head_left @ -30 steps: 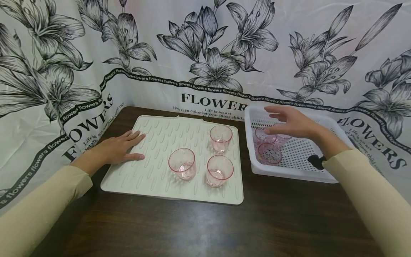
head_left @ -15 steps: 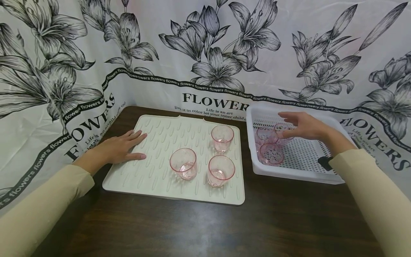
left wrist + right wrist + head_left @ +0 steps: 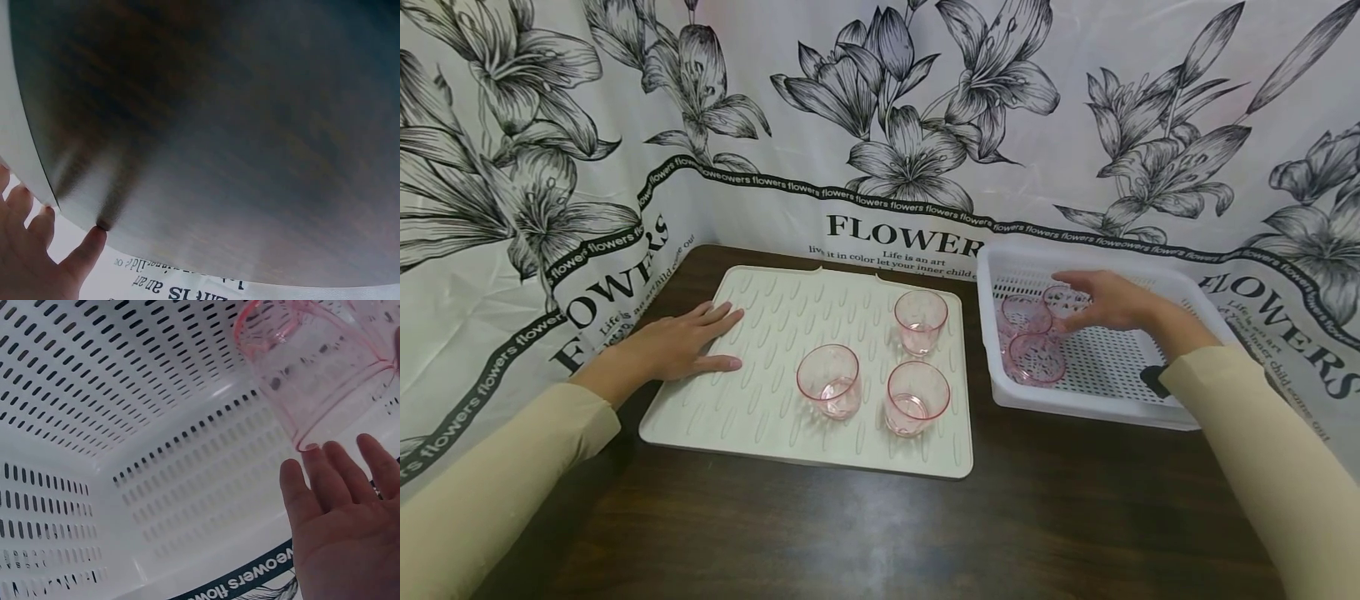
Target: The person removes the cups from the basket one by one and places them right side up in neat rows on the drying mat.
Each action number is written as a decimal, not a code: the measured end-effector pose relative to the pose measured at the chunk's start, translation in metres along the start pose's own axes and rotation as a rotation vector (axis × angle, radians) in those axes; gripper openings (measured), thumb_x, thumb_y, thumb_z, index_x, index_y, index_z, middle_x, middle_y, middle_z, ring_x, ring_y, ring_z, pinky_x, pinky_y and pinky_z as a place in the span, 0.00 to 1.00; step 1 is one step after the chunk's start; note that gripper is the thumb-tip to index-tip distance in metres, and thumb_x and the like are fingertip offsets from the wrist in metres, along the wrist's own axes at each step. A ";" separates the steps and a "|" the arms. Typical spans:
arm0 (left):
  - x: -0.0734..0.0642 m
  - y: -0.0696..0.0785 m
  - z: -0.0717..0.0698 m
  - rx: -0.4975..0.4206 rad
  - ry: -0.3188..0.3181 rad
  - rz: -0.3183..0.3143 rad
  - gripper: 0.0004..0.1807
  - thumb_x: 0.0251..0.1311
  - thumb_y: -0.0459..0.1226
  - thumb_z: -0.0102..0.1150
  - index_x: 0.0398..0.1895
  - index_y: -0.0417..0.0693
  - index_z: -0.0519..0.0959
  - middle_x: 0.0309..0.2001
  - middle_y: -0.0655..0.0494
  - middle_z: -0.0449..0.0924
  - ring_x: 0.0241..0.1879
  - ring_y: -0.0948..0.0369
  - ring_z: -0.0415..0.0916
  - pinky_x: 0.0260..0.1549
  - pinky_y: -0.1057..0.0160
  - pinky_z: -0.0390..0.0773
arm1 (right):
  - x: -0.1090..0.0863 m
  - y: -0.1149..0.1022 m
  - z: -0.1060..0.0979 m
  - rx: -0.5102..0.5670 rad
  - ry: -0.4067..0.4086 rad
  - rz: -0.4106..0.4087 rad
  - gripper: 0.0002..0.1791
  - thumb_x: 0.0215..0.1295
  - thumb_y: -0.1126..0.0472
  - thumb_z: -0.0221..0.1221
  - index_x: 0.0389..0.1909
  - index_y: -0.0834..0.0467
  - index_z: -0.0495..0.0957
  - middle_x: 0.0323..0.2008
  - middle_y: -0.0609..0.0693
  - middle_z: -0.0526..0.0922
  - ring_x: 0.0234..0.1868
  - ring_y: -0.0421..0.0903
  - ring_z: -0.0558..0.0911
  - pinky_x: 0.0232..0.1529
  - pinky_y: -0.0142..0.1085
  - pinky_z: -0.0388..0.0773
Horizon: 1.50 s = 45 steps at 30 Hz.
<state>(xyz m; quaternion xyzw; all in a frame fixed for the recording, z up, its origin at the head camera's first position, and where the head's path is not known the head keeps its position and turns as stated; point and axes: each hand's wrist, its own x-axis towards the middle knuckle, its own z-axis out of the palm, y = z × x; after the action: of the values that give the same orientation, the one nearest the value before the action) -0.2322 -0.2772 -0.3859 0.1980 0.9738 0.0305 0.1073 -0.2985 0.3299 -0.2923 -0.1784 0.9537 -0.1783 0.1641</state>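
Flat on the left side of a cream ridged drying mat (image 3: pixel 737 408) rests my left hand (image 3: pixel 681 343), fingers spread. Three clear pink-rimmed glasses stand upright on the mat: a front-left glass (image 3: pixel 829 382), a front-right glass (image 3: pixel 917 400) and a back glass (image 3: pixel 921 325). In the white basket, my right hand (image 3: pixel 1112 302) is at the rear-right glass (image 3: pixel 319 375), thumb and fingers apart. In the right wrist view, a fingertip meets its rim and the thumb shows only at the frame's edge. Beside it are another rear glass (image 3: pixel 1027 315) and a front glass (image 3: pixel 1036 360).
The perforated white basket (image 3: pixel 1090 415) stands right of the mat on a dark wooden table (image 3: pixel 850 533). A floral printed curtain (image 3: pixel 910 108) hangs behind and at both sides. Near the right cuff is a small black object (image 3: pixel 1153 380).
My right hand has moved right and down into the basket, from above the glasses to the rear-right one. The left hand stays on the mat. The view has shifted slightly.
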 end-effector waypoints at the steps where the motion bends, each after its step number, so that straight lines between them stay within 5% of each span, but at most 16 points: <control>1: 0.000 0.000 0.000 -0.001 0.001 0.000 0.53 0.61 0.70 0.47 0.79 0.46 0.52 0.77 0.36 0.49 0.74 0.33 0.45 0.61 0.27 0.57 | 0.000 0.001 0.001 -0.015 0.000 0.000 0.52 0.55 0.54 0.73 0.74 0.68 0.56 0.72 0.73 0.56 0.70 0.74 0.57 0.64 0.68 0.57; 26: -0.001 -0.001 0.001 -0.020 0.015 0.026 0.51 0.64 0.67 0.49 0.79 0.45 0.52 0.77 0.37 0.50 0.74 0.33 0.46 0.61 0.28 0.57 | -0.005 0.006 0.007 0.007 0.045 0.027 0.50 0.54 0.57 0.74 0.72 0.71 0.58 0.69 0.73 0.61 0.69 0.72 0.62 0.66 0.63 0.58; 45: -0.001 -0.001 0.000 -0.020 0.018 0.028 0.51 0.64 0.67 0.49 0.79 0.45 0.53 0.77 0.37 0.50 0.73 0.33 0.46 0.60 0.27 0.57 | -0.022 -0.010 -0.029 -0.008 0.175 0.085 0.53 0.57 0.46 0.71 0.75 0.67 0.55 0.69 0.74 0.62 0.70 0.72 0.60 0.66 0.66 0.56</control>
<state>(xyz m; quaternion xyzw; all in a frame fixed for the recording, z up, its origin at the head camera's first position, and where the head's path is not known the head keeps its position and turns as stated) -0.2316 -0.2783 -0.3857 0.2101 0.9716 0.0433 0.0999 -0.2872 0.3378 -0.2569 -0.1223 0.9717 -0.1823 0.0868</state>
